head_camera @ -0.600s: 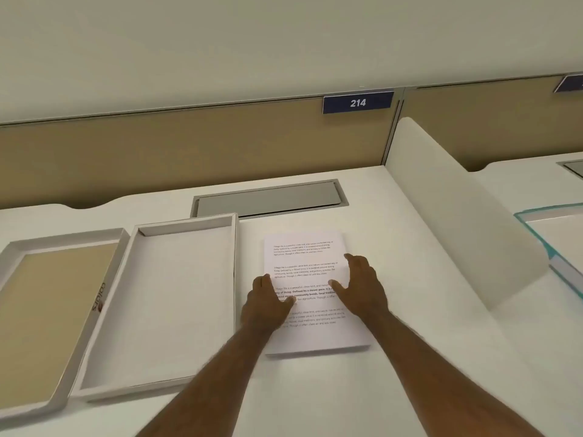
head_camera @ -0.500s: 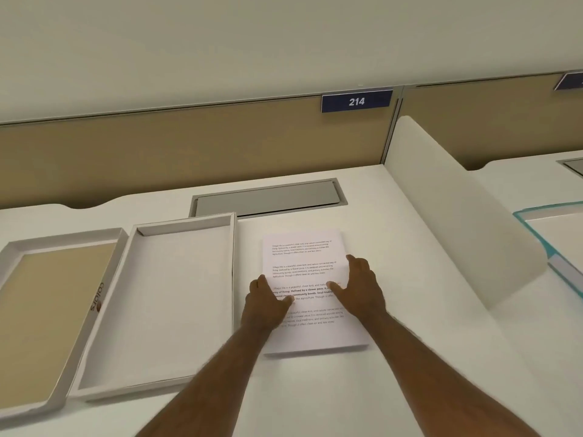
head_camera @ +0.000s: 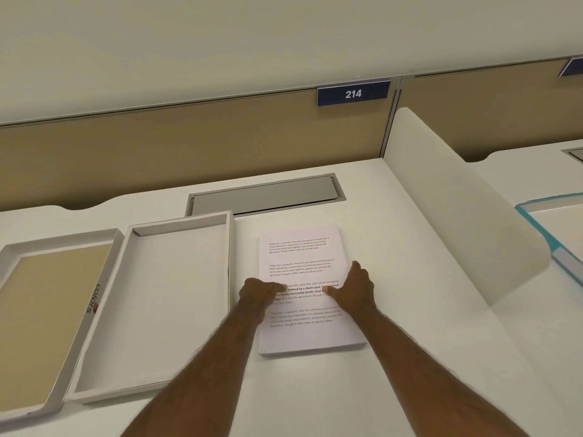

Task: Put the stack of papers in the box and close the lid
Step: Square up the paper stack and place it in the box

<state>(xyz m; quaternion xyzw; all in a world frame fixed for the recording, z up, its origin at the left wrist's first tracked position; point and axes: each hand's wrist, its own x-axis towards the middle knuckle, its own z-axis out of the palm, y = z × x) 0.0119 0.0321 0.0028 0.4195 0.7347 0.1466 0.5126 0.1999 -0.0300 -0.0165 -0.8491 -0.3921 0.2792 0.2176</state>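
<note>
A stack of papers (head_camera: 299,247) with printed text lies flat on the white desk, right of centre. My left hand (head_camera: 257,293) is curled at its left edge with the thumb on top. My right hand (head_camera: 355,288) grips its right edge, thumb on the top sheet. An open white box (head_camera: 181,220) stands empty just left of the stack. Its lid (head_camera: 14,247) lies upside down further left, tan inside, with "colors" printed on its side wall.
A grey cable hatch (head_camera: 265,197) is set into the desk behind the box and papers. A white divider panel (head_camera: 457,222) rises on the right. Beyond it, a teal-edged tray (head_camera: 536,225) sits on the neighbouring desk. A tan partition with a "214" sign (head_camera: 352,93) closes the back.
Both hands have slid outward from the top of the stack to its left and right edges. The stack, box and lid have not moved.
</note>
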